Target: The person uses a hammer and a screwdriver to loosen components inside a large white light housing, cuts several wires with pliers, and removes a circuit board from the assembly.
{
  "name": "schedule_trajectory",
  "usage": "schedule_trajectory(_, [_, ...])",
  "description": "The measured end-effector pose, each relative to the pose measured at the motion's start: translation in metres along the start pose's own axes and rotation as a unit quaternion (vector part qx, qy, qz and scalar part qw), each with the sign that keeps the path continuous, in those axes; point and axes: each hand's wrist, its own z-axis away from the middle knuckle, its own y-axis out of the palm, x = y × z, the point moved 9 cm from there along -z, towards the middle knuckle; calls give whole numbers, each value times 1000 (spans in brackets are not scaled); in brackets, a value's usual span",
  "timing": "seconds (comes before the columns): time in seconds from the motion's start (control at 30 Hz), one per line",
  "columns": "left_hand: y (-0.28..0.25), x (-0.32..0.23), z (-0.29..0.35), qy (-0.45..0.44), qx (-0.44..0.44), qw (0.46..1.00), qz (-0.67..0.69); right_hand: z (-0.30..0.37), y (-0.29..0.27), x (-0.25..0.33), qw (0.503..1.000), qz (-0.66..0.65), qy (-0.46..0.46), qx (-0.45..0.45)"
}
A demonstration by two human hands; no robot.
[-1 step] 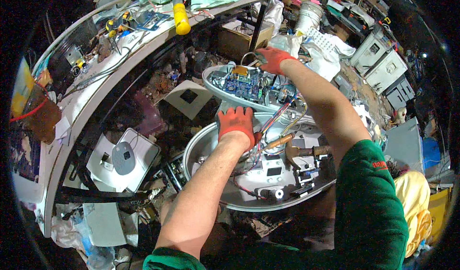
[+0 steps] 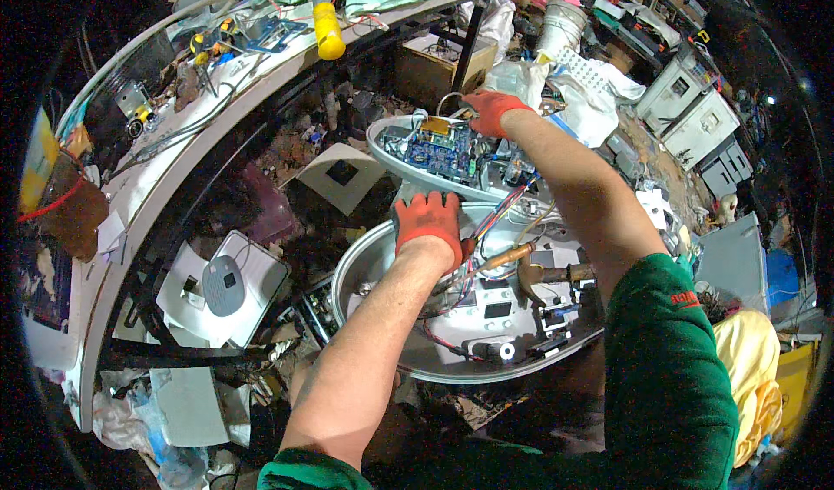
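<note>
My left hand, in a red glove, is closed over the far rim of a grey oval casing half. Beyond it, a second casing half carries a blue circuit board. My red-gloved right hand is bent at this half's far side, fingers closed. A thin pale cable loop runs to its fingertips; what they grip is partly hidden. Coloured wires join the halves. In the near half lie a hammer and a tool with a wooden handle.
A long curved-looking white bench borders the left, with tools and cables on it. A yellow-ended tube hangs over its edge. White panels and scrap cover the ground. Pale metal boxes stand at the right.
My right hand and forearm have shifted slightly at the far casing half. My left hand stays on the rim.
</note>
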Motion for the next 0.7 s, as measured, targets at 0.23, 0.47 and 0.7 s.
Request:
schedule_trajectory(0.23, [-1, 3, 2, -15, 32, 999, -4, -27, 28, 11, 980, 77, -10, 184])
schedule_trajectory(0.47, [-2, 6, 2, -15, 35, 999, 6, -38, 44, 7, 972, 95, -10, 214])
schedule_trajectory(0.7, [1, -6, -2, 6, 33, 999, 9, -57, -9, -72, 996, 68, 52, 22])
